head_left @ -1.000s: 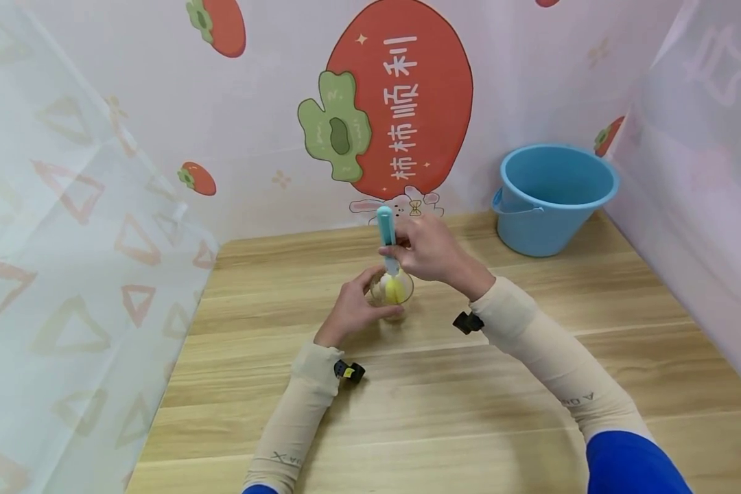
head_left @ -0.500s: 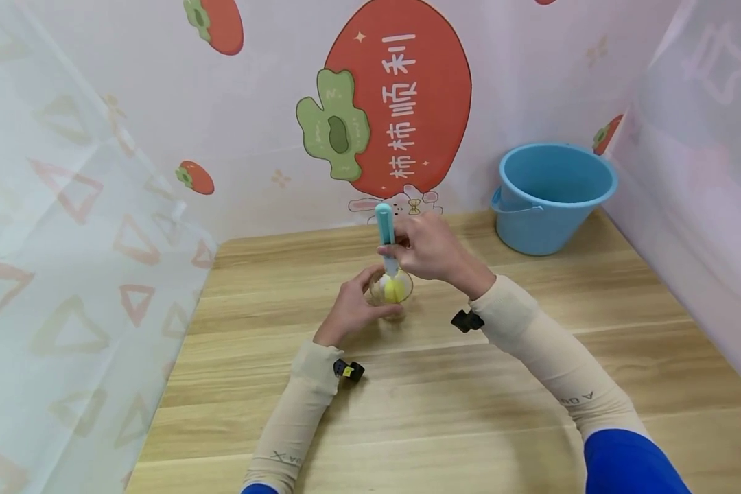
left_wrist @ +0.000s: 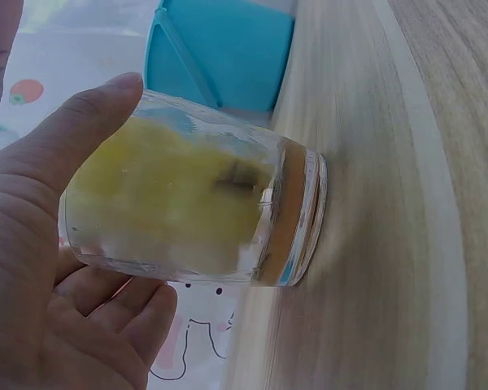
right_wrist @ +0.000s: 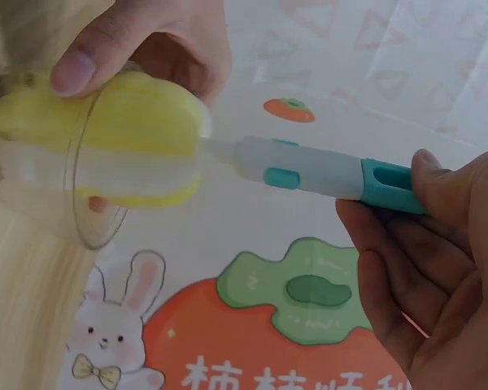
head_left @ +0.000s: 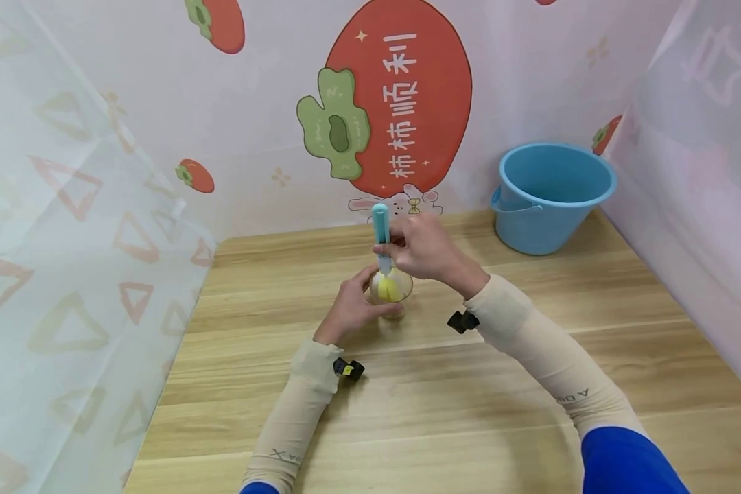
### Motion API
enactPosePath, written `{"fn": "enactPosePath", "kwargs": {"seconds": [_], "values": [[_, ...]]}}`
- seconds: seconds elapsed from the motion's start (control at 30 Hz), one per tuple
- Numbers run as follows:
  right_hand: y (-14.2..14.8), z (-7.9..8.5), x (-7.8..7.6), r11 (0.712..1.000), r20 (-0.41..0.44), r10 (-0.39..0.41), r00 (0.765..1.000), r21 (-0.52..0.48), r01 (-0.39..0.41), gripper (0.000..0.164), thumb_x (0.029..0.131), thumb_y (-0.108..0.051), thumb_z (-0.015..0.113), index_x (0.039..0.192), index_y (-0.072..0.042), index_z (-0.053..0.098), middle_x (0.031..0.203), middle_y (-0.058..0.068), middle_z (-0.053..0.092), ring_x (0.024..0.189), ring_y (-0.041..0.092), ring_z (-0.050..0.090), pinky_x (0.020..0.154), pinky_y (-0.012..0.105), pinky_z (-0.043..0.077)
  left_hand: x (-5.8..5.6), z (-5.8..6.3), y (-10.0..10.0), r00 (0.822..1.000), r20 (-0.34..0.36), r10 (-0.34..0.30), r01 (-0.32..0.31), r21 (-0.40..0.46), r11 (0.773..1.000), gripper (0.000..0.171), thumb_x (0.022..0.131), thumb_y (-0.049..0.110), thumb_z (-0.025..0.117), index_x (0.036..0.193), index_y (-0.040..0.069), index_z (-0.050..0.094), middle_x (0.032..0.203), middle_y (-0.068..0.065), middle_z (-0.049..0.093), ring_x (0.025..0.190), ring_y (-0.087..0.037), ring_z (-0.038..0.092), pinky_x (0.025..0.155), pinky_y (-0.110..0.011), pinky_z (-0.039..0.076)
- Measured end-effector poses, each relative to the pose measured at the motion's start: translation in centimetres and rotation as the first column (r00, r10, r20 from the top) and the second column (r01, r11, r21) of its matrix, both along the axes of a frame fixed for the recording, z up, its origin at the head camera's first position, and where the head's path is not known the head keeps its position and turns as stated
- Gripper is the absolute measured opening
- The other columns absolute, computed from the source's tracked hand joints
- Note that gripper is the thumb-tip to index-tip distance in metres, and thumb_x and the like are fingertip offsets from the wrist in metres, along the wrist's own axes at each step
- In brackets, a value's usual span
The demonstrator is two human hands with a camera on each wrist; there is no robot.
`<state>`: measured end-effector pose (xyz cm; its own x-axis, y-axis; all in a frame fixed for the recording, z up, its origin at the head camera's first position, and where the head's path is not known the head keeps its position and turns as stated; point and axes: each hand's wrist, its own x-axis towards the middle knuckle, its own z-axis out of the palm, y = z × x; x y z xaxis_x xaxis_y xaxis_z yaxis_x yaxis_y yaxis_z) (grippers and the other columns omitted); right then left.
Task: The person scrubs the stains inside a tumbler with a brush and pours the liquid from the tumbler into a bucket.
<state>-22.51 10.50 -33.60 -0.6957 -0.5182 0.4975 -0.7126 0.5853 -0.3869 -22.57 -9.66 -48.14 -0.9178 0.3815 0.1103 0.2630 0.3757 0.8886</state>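
A clear drinking glass (left_wrist: 299, 215) stands on the wooden table. My left hand (head_left: 352, 307) grips its side, thumb on one side and fingers on the other. My right hand (head_left: 431, 248) pinches the teal handle (right_wrist: 386, 183) of a sponge cup brush (head_left: 380, 223) above the glass. In the right wrist view, the brush's yellow and white sponge head (right_wrist: 150, 122) fills the glass's mouth and bulges past its rim. Through the glass wall in the left wrist view, the yellow sponge looks blurred. The far fingers of my left hand are partly hidden.
A light blue bucket (head_left: 546, 226) with a handle stands at the table's back right corner. The wooden table (head_left: 444, 412) meets a printed curtain (head_left: 253, 137) at its back edge, with more sheeting on both sides.
The right hand and the brush handle have shifted slightly left, and the sponge has moved left inside the glass. The left hand and the glass stay in nearly the same place.
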Motion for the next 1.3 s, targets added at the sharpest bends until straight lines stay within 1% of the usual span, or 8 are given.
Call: {"fn": "enactPosePath", "kwargs": {"seconds": [0.13,0.23,0.47,0.7,0.87,1.0,1.17,1.3], "values": [[0.2,0.0,0.1,0.999,0.004,-0.035,0.999,0.020,0.035,0.021,0.096,-0.022,0.080,0.082,-0.009,0.071,0.067,0.001,0.071,0.057,0.014,0.064,0.053,0.029,0.048,0.0,0.1,0.0,1.000,0.014,-0.003,0.004,-0.019,1.000,0.091,0.077,0.039,0.096,0.155,0.034,0.049,0.154,0.006,0.059,0.150,-0.023,0.049,0.125,-0.052,0.039],[0.3,0.2,0.1,1.000,0.027,-0.027,0.999,0.016,0.026,0.021,0.095,-0.022,0.080,0.082,-0.010,0.070,0.067,0.001,0.071,0.058,0.014,0.065,0.053,0.030,0.048,0.0,0.1,0.0,1.000,0.011,0.009,-0.008,-0.028,1.000,0.091,0.076,0.042,0.097,0.154,0.034,0.050,0.155,0.006,0.059,0.151,-0.022,0.048,0.126,-0.052,0.038],[0.7,0.5,-0.2,0.999,0.032,-0.032,0.999,-0.023,0.032,0.017,0.096,-0.021,0.079,0.087,-0.007,0.076,0.073,0.004,0.077,0.061,0.016,0.071,0.055,0.030,0.051,0.0,0.1,0.2,1.000,0.006,0.014,-0.014,-0.019,1.000,0.087,0.078,0.030,0.097,0.152,0.034,0.052,0.142,0.011,0.065,0.147,-0.022,0.053,0.124,-0.054,0.040],[1.1,2.6,-0.6,0.999,-0.033,-0.027,0.999,-0.044,0.026,0.016,0.093,-0.020,0.082,0.085,-0.007,0.075,0.072,0.005,0.077,0.060,0.018,0.069,0.058,0.033,0.049,0.1,0.2,0.1,0.999,0.012,0.032,-0.032,-0.009,0.999,0.086,0.077,0.032,0.097,0.151,0.035,0.052,0.138,0.014,0.067,0.148,-0.021,0.051,0.127,-0.055,0.035],[0.8,3.5,-0.5,0.999,0.005,-0.015,1.000,-0.034,0.015,0.016,0.093,-0.023,0.082,0.089,-0.007,0.078,0.073,0.003,0.078,0.060,0.017,0.065,0.058,0.032,0.047,0.1,0.1,0.0,1.000,0.015,0.021,-0.021,0.003,1.000,0.085,0.077,0.035,0.097,0.150,0.035,0.053,0.138,0.015,0.067,0.148,-0.017,0.051,0.127,-0.052,0.036],[0.4,2.9,-0.3,1.000,0.038,0.008,0.999,0.008,-0.009,0.017,0.094,-0.024,0.081,0.087,-0.010,0.077,0.067,-0.001,0.074,0.060,0.015,0.059,0.058,0.031,0.042,0.0,0.1,-0.1,1.000,0.019,0.003,-0.004,0.012,1.000,0.085,0.078,0.036,0.097,0.150,0.036,0.052,0.139,0.013,0.067,0.147,-0.018,0.052,0.127,-0.052,0.036],[-0.1,0.5,-0.6,0.995,0.082,0.042,0.996,0.082,-0.048,0.024,0.097,-0.025,0.078,0.079,-0.010,0.074,0.060,-0.003,0.064,0.051,0.009,0.050,0.050,0.026,0.036,-0.2,-0.1,-0.1,1.000,-0.020,-0.012,0.013,0.010,1.000,0.087,0.080,0.039,0.095,0.154,0.036,0.050,0.148,0.013,0.062,0.150,-0.020,0.049,0.126,-0.053,0.037],[0.1,0.1,-0.6,0.997,0.056,0.050,0.997,0.061,-0.053,0.024,0.096,-0.024,0.079,0.078,-0.009,0.074,0.062,-0.002,0.065,0.053,0.009,0.051,0.051,0.026,0.036,-0.2,-0.2,0.0,1.000,-0.012,-0.013,0.013,0.021,1.000,0.086,0.080,0.034,0.095,0.153,0.037,0.050,0.148,0.014,0.062,0.150,-0.018,0.049,0.127,-0.053,0.037]]}}
